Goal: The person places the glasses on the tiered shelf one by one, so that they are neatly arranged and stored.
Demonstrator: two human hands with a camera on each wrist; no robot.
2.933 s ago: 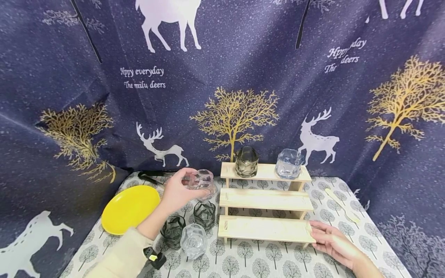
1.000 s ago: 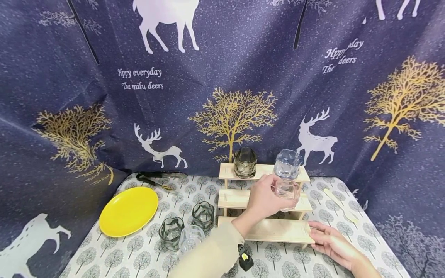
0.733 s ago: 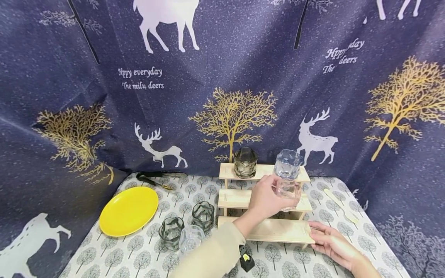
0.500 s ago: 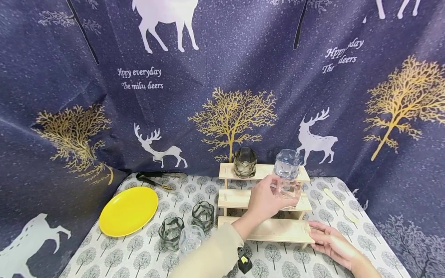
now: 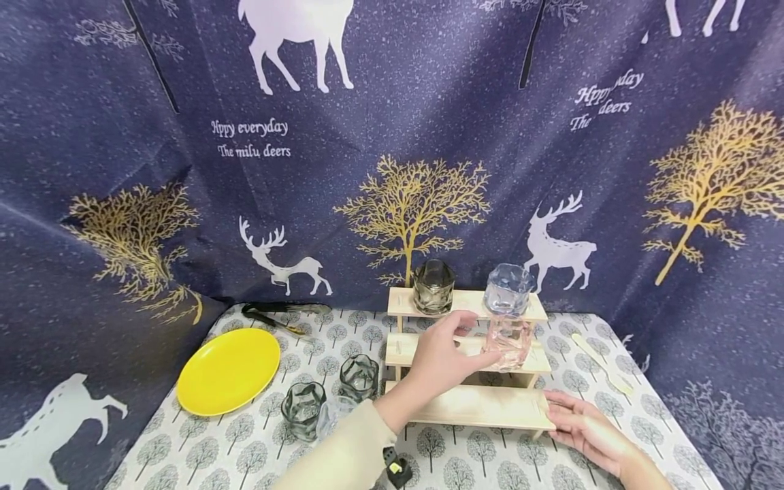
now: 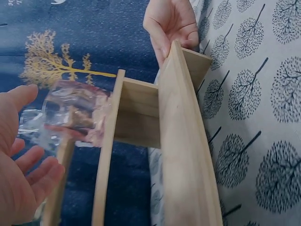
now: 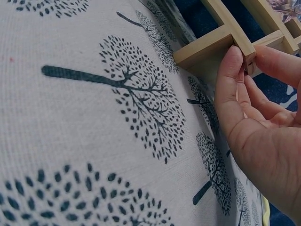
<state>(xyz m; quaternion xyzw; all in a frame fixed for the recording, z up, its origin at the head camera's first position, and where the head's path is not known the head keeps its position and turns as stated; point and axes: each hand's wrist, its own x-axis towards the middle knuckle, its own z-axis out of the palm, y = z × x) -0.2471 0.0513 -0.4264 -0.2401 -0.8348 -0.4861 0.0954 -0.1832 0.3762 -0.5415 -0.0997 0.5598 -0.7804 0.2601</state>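
A three-tier wooden shelf (image 5: 471, 406) stands on the table. On its middle tier, toward the right end, sits a pink glass (image 5: 512, 344). My left hand (image 5: 436, 357) is beside that glass with fingers spread; in the left wrist view a gap shows between the hand (image 6: 21, 160) and the glass (image 6: 77, 113). My right hand (image 5: 588, 433) pinches the right end of the bottom board between thumb and fingers, seen closely in the right wrist view (image 7: 263, 122). The top tier bears a smoky brown glass (image 5: 433, 289) and a pale blue glass (image 5: 508, 291).
Left of the shelf stand two dark grey-green glasses (image 5: 303, 412) and a clear glass (image 5: 333, 415), partly behind my left sleeve. Farther left are a yellow plate (image 5: 228, 372) and black-handled tongs (image 5: 275, 320). A pale yellow, wavy utensil (image 5: 603, 364) lies at right.
My left hand has carried the pink glass from the table's left side to the middle tier, let it go and drawn back leftward. My right hand has stayed at the board's end.
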